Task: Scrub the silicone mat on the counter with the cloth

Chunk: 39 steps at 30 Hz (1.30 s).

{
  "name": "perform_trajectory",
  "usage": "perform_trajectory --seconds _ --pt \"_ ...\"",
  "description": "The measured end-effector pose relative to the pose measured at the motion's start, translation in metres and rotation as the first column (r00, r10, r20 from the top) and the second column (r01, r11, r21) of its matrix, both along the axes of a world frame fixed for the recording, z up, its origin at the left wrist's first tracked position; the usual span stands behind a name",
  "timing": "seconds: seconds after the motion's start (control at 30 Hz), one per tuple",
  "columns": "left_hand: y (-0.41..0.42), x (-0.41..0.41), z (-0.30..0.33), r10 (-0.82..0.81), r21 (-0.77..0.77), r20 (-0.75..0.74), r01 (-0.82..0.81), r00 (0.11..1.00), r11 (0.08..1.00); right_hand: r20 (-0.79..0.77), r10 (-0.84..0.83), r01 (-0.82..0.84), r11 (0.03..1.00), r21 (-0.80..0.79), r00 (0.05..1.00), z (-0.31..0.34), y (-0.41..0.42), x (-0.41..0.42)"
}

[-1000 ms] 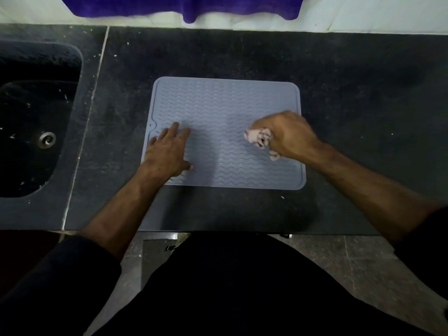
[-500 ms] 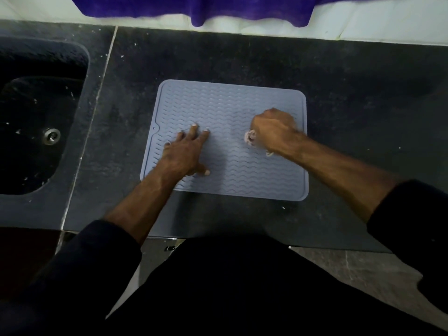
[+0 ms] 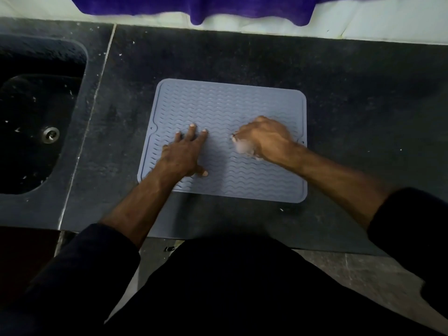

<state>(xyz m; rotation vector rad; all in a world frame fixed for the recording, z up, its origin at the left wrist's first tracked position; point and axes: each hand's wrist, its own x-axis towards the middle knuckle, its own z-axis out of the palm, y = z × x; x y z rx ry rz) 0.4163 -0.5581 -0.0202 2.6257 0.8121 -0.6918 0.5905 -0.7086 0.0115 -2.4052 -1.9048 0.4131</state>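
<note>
We find the cloth (image 3: 243,147) motion-blurred (mostly hidden inside the right hand (image 3: 266,138)); the sink (image 3: 80,57) is cropped at left.

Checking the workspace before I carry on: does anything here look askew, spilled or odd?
The grey wavy-ribbed silicone mat lies slightly skewed to the dark stone counter edge, and pale specks dot the counter. Nothing looks spilled or damaged.

Matt wavy-ribbed silicone mat (image 3: 225,105) on rough, speckled stone counter (image 3: 351,93).
</note>
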Motion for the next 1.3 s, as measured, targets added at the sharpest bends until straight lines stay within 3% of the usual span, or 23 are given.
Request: perform_trajectory --seconds 0.07,0.2,0.37,0.57,0.73,0.83,0.9,1.07,1.3 --pt "-0.001 0.000 0.000 -0.002 -0.004 -0.001 0.002 1.000 1.000 -0.023 -0.055 0.055 0.998 -0.008 0.998 0.002 -0.029 0.020" --pt "-0.003 0.002 0.006 -0.003 0.000 -0.003 0.003 1.000 1.000 0.013 -0.177 0.177 0.966 -0.187 0.984 0.006 -0.055 0.046" --pt "-0.009 0.009 0.013 -0.029 0.056 -0.038 0.031 0.999 0.998 -0.065 -0.212 0.215 0.975 0.059 0.975 0.011 -0.035 0.034" --pt "-0.008 0.010 0.012 -0.045 0.059 -0.044 0.047 0.998 0.997 0.047 -0.140 0.141 0.989 -0.033 0.989 0.000 -0.051 0.017" --pt "-0.012 0.019 0.018 -0.057 0.103 -0.077 0.065 0.995 0.993 -0.121 -0.272 0.247 0.950 -0.189 0.955 0.013 -0.082 0.030" --pt "-0.014 0.039 0.027 -0.074 0.138 -0.043 0.079 0.996 0.987 -0.368 -0.478 0.478 0.873 -0.097 0.798 0.022 -0.080 0.045" --pt "-0.017 0.061 0.035 -0.096 0.101 0.032 0.092 0.995 0.991 -0.419 -0.537 0.591 0.806 -0.001 0.732 0.024 -0.075 0.057" --pt "-0.035 0.137 0.047 -0.096 -0.118 0.223 0.125 0.970 0.985 -0.132 -0.549 0.563 0.814 0.141 0.826 0.029 -0.052 0.089" --pt "-0.046 0.212 0.046 -0.117 -0.304 0.234 0.187 0.965 0.934 0.105 -0.484 0.488 0.873 -0.011 0.869 0.016 -0.027 0.112"
